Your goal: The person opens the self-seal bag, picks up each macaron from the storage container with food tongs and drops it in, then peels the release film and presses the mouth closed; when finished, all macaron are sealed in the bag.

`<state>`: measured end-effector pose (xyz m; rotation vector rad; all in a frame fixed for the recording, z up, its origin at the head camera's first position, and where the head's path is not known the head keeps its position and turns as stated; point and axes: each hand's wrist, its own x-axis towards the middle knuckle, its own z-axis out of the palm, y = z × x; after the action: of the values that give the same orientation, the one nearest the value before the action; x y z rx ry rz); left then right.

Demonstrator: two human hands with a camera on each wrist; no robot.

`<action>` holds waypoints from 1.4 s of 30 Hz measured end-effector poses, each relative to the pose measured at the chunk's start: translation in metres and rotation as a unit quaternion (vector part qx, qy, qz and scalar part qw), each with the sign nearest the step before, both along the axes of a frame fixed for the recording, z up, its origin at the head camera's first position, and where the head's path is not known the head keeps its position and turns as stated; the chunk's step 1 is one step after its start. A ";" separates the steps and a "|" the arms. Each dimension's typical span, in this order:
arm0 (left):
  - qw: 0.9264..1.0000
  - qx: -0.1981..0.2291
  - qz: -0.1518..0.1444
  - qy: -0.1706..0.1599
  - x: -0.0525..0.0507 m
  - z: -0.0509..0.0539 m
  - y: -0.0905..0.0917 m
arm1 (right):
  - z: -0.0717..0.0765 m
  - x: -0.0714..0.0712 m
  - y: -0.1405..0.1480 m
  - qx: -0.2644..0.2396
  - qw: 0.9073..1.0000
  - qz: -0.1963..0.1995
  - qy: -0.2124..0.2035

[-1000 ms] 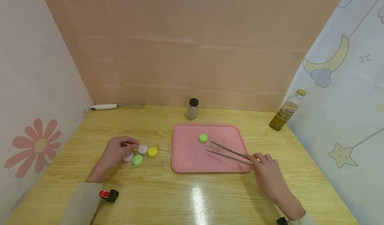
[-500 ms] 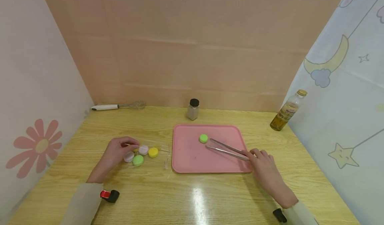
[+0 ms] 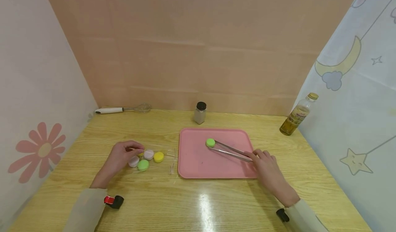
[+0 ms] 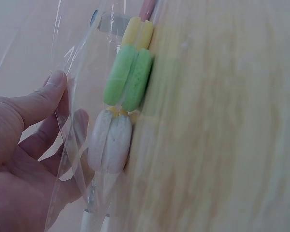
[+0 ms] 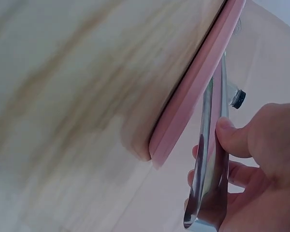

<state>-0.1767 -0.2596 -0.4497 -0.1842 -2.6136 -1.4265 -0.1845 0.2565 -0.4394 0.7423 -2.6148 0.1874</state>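
My left hand point(image 3: 122, 158) pinches the edge of a clear plastic bag point(image 4: 70, 130) between thumb and fingers. In or under the clear plastic lie several macarons: a green macaron point(image 3: 143, 165), a yellow macaron point(image 3: 159, 157), a lilac macaron point(image 3: 148, 154) and a whitish macaron point(image 4: 110, 140). My right hand point(image 3: 267, 172) holds metal tongs point(image 5: 209, 159) by their arms. Over the pink tray point(image 3: 191, 170), the tong tips reach a bright green macaron point(image 3: 210, 142), one at its right side, the other at its near side. Whether both tips touch it I cannot tell.
Behind the tray stands a small jar point(image 3: 200, 115) with a black lid. A bottle point(image 3: 294, 120) of amber liquid is at the back right. A whisk point(image 3: 112, 110) with a white handle lies at the back left, by the wall.
My right hand has moved left and slightly away from me, bringing the tong tips from beside the bright green macaron up to it. My left hand keeps its hold on the bag.
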 end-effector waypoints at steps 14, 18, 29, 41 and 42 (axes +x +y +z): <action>1.000 0.003 -0.004 0.003 0.000 0.001 0.001 | -0.002 -0.012 -0.009 -0.015 1.000 0.015 0.008; 1.000 0.004 -0.001 0.000 0.000 0.000 0.001 | -0.001 -0.012 -0.009 -0.018 0.999 0.022 0.021; 1.000 0.002 0.003 -0.003 0.000 0.000 0.000 | 0.002 -0.005 -0.012 -0.015 0.999 0.028 0.033; 1.000 0.002 -0.002 0.002 -0.001 0.000 0.000 | 0.017 0.003 -0.030 -0.014 0.996 0.067 0.062; 1.000 0.002 -0.003 0.002 -0.001 0.000 0.000 | 0.018 0.004 -0.032 -0.013 0.996 0.070 0.062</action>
<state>-0.1776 -0.2597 -0.4498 -0.1936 -2.6077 -1.4318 -0.1802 0.2245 -0.4213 0.8990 -2.4406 0.2077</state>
